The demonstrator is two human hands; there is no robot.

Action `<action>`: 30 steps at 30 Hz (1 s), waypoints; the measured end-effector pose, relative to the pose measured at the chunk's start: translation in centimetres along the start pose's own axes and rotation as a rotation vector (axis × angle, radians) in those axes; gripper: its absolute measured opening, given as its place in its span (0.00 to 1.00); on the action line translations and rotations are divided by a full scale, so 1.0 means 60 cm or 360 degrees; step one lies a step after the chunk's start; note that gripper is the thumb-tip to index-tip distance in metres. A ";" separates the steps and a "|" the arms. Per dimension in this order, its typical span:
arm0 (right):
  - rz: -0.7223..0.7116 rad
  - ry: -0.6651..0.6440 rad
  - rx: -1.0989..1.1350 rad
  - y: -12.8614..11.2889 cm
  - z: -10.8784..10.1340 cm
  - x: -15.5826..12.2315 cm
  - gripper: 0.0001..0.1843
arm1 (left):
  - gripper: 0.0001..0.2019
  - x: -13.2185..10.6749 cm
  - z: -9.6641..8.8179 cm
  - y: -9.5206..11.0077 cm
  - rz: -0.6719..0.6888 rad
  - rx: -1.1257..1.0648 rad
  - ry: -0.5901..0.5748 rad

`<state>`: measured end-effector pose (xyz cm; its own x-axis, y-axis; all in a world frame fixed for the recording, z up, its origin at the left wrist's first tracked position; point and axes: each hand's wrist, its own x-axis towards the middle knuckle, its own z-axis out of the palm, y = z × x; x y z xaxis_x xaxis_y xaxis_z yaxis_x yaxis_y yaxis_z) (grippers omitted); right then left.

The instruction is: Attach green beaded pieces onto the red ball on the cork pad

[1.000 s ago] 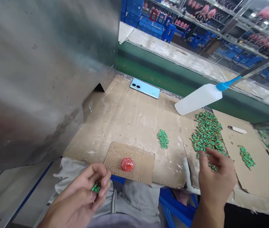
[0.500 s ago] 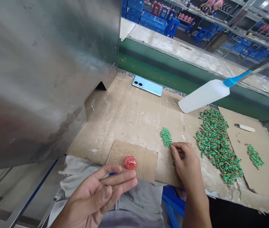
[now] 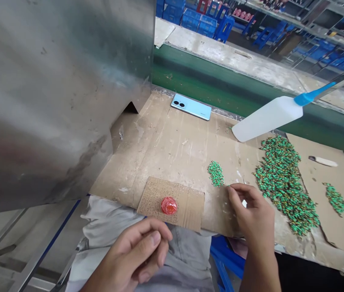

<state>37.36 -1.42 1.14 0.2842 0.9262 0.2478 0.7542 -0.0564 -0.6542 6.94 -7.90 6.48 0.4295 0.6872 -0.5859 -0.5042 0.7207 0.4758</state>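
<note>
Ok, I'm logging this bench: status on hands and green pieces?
Left hand loosely curled, contents unclear. Right hand beside the small green pile, fingers pinched, any piece held too small to tell. Nothing visible between right hand and that pile.

A flat, light blue phone (image 3: pixel 191 106) lies at one o'clock, its camera side facing up. A big, shiny, grey metal panel (image 3: pixel 62 93) stands at ten o'clock. Blue plastic crates (image 3: pixel 207 26) sit far back, near twelve o'clock.
</note>
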 end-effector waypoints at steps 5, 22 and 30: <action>0.0037 -0.0030 0.0059 0.000 0.006 0.004 0.16 | 0.20 0.003 0.006 -0.008 -0.0065 0.0019 -0.0036; -0.0226 -0.0267 0.0510 -0.072 -0.015 -0.044 0.06 | 0.18 0.016 -0.001 -0.037 0.0287 0.0843 -0.0013; -0.0674 -0.0935 0.0991 -0.127 -0.011 -0.103 0.16 | 0.14 0.027 0.024 -0.021 0.0454 0.0964 -0.0081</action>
<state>30.23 -6.93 5.06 -0.4103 0.8730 0.2637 0.2277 0.3780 -0.8973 9.33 -7.57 5.86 0.3842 0.8510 -0.3581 -0.1001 0.4240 0.9001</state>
